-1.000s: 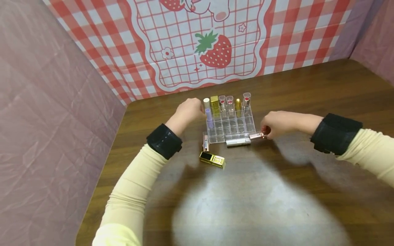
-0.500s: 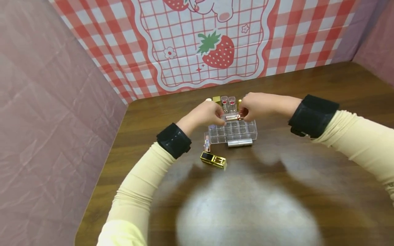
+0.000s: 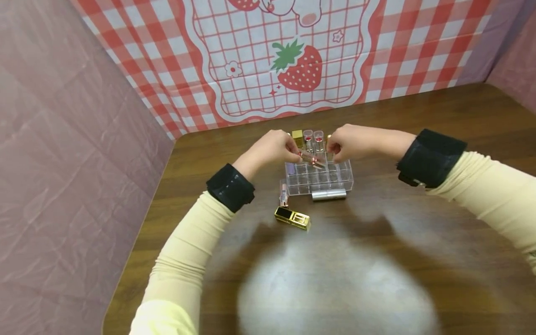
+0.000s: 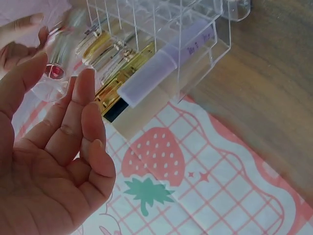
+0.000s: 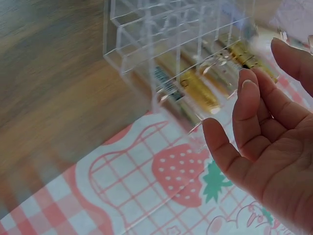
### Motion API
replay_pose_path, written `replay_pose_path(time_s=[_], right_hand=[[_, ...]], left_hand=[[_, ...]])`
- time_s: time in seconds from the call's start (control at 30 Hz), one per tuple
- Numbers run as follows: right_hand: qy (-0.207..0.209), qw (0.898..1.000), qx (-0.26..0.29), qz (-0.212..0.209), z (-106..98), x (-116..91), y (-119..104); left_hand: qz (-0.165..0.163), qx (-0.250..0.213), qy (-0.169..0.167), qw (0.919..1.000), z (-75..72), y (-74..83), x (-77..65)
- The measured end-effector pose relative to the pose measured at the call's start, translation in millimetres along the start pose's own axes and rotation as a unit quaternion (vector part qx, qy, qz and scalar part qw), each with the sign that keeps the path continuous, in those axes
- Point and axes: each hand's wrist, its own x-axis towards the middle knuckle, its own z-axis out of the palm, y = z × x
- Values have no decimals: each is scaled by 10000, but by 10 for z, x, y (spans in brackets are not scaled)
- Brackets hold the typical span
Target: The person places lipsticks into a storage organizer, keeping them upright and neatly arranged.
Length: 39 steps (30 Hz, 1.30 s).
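My left hand pinches a clear-capped lipstick by one end and holds it tilted above the clear compartment rack. In the left wrist view the lipstick's red tip shows through the cap, near the thumb and fingertips. My right hand hovers just right of the lipstick, apart from it, fingers loosely bent with nothing visible between them. Behind the hands, two lipsticks with red tips and a gold-topped one stand in the back row. A lilac tube stands in the rack, mostly hidden in the head view.
On the brown table, a silver tube lies along the rack's front edge. A rose-gold lipstick lies at its left side. Closer to me is a gold and black lipstick. A strawberry-print cloth hangs behind.
My right hand carried the lipstick from the rack's right front corner up over the rack. There my left hand took it, and my right hand let go.
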Motion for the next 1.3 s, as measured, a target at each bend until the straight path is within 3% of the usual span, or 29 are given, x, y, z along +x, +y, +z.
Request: replay_pose_path(time_s=[0.17, 0.57, 0.83, 1.13, 1.3], right_hand=[[6, 9999, 60, 161, 0, -96, 69], [1, 9994, 199, 284, 40, -183, 105], [14, 9993, 256, 264, 74, -229, 132], [-138, 9990, 312, 276, 154, -229, 130], [-62, 9996, 211, -200, 332, -256, 101]], left_hand=[[-152, 144, 123, 9997, -42, 31, 0], [-381, 726, 924, 9923, 30, 43, 98], [-437, 916, 880, 9909, 76, 48, 145], [-483, 817, 960, 9908, 50, 23, 124], [-497, 765, 935, 9914, 73, -11, 105]])
